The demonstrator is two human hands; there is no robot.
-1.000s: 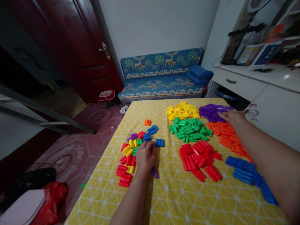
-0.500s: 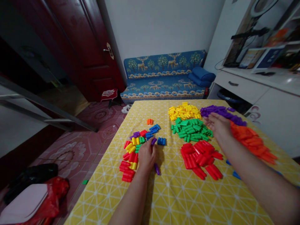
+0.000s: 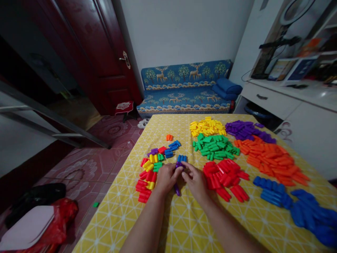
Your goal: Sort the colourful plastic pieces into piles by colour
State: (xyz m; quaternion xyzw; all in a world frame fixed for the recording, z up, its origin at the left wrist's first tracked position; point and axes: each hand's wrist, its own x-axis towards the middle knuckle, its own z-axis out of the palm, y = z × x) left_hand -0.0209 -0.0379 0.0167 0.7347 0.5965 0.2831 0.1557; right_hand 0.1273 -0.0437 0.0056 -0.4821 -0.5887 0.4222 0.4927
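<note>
My left hand and my right hand meet over the near middle of the table. Between their fingertips are small purple plastic blocks; the fingers partly hide them, so I cannot tell how many there are. Both hands are closed on these. Another purple piece lies on the cloth just under my left hand. Just beyond the fingers sits a short row of blue blocks. Left of my left hand are small joined groups of red blocks, yellow blocks and green blocks.
Sorted heaps cover the right side: yellow, green, red, purple, orange and blue. An orange pair lies farther back. Beyond the yellow tablecloth stands a blue sofa.
My right hand has come from the purple heap at the right to join my left hand. The left hand has shifted slightly right and nearer, with purple blocks now between both.
</note>
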